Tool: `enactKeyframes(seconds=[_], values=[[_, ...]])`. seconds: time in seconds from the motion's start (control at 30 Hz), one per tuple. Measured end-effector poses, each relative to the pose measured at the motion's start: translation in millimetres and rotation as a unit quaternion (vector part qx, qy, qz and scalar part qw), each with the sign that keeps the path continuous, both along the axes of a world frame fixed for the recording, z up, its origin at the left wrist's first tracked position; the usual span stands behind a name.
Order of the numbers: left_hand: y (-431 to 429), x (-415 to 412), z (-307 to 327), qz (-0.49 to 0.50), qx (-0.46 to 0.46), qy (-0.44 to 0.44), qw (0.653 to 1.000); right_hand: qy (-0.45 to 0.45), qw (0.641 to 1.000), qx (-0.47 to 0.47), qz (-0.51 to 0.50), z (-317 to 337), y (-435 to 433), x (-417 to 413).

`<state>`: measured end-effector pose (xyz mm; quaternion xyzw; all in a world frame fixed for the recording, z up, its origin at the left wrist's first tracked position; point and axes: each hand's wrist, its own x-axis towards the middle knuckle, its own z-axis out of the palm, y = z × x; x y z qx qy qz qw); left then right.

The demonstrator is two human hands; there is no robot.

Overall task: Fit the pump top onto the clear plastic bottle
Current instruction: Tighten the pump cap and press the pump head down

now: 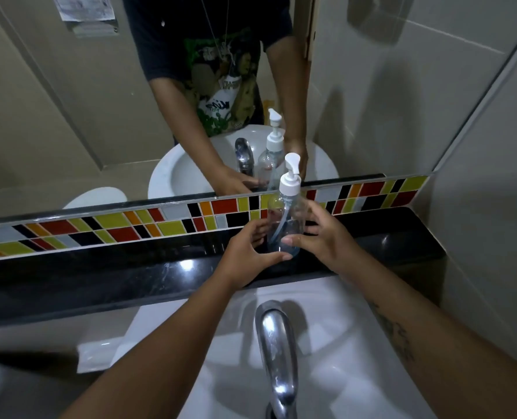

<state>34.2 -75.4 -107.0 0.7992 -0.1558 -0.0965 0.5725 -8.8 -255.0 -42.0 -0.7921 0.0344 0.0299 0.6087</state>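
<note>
The clear plastic bottle (pixel 284 220) stands upright on the black ledge (pixel 130 267) behind the sink. The white pump top (pixel 290 176) sits on its neck, with the dip tube running down inside. My left hand (pixel 248 252) cups the bottle's lower left side, its thumb at the base. My right hand (pixel 323 237) wraps the right side with fingers spread and the thumb across the front. The mirror (pixel 85 101) above shows the same bottle and both hands.
A white sink (pixel 342 328) with a chrome tap (pixel 277 352) lies below my arms. A strip of coloured tiles (pixel 115 226) runs behind the ledge. A tiled wall (pixel 487 207) closes the right side. A white folded item (pixel 97 356) lies left of the sink.
</note>
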Motion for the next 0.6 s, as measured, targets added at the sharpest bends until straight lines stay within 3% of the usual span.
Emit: enactKeyframes(seconds=[0.33,0.6], values=[[40,-8,3,0.08,0.026,-0.004,0.996,0.004,0.999,0.041,0.018,-26,44,14],[39,-6,1,0.124,0.013,-0.007,0.992,-0.002,0.997,0.077,-0.029,-39,60,17]])
